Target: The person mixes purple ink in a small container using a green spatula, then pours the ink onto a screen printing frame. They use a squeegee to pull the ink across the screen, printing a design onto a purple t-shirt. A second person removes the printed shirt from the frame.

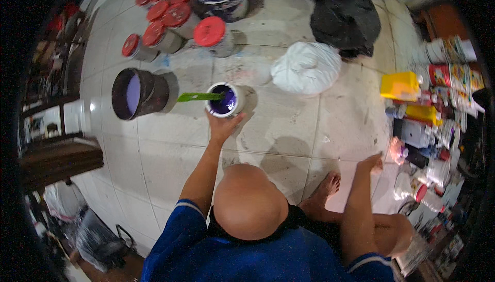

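Observation:
My left hand [223, 127] grips the near side of a small white tub [239, 101], its fingers and thumb spread around the wall. Glossy purple paint [223, 105] fills the inside of the tub. A green flat stirrer [198, 97] leans in the paint, its handle sticking out to the left over the rim. My right hand [371, 164] is out to the right, past my bare foot, with its fingers curled and nothing visible in them; it is small and slightly blurred. Left of the tub stands a dark bucket [154, 90] with lilac paint inside.
Several red-lidded tubs [210, 31] stand at the far left. A white plastic bag [307, 68] and a black bag [346, 24] lie at the far right. Yellow containers [400, 86] and many bottles line the right side. Brown boards [62, 159] are on the left.

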A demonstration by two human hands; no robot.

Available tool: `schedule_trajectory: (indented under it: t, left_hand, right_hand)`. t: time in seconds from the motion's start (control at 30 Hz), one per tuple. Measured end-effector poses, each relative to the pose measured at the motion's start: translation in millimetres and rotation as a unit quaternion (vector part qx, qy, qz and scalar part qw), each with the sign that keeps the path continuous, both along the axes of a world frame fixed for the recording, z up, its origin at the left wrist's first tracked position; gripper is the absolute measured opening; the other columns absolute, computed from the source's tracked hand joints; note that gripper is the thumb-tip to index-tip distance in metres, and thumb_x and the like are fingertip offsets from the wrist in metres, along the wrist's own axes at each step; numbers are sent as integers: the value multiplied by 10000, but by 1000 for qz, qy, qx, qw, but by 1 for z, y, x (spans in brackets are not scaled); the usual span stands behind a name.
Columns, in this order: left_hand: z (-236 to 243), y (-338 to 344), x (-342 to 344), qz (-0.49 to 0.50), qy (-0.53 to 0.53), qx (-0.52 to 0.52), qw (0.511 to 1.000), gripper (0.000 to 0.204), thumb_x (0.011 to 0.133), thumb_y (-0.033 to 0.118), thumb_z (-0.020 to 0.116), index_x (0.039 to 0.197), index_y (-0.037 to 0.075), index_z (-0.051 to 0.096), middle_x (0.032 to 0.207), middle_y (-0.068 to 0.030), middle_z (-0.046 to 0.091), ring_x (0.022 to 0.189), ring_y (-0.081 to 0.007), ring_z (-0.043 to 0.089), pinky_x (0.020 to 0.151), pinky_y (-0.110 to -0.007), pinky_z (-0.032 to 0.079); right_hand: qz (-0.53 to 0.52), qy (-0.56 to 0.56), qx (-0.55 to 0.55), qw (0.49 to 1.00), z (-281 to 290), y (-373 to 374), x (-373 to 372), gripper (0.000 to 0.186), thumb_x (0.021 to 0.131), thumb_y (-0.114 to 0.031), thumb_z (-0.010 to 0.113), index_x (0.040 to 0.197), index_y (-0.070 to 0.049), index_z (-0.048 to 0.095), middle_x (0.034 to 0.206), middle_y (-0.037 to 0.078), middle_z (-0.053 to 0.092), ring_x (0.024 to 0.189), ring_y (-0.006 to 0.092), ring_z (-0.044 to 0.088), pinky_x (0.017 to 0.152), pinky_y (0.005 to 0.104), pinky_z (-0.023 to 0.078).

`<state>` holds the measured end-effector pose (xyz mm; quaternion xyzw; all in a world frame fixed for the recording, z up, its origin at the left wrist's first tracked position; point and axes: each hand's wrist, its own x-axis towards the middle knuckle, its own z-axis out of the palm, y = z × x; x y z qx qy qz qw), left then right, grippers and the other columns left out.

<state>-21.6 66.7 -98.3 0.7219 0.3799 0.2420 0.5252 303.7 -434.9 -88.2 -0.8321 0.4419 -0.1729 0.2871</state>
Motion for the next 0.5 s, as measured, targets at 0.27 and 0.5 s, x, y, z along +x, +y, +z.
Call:
schedule_trajectory:
  t: [0.27, 0.5]
  left_hand:
    - [75, -1, 32, 24, -3, 16, 1000, 1007, 584, 207, 1036, 1427, 18, 517, 1315, -143, 680, 1217, -275, 677, 1068, -422, 542]
    - [209, 3, 26, -123, -4, 122, 985, 995, 570, 316, 1031, 1441, 133, 587, 1415, -153, 600, 1355, -367, 551, 1165, -473, 423]
  right_hand:
    - [810, 34, 302, 501, 169, 342, -78, 476, 930, -195, 846, 1334, -41, 646, 1004, 50, 679, 876, 160, 644, 801, 327, 540]
    - [984, 35, -109, 138, 356, 469, -82, 395, 952, -416, 729, 1190, -103, 767, 1020, 182, 760, 920, 411, 728, 811, 532, 568]
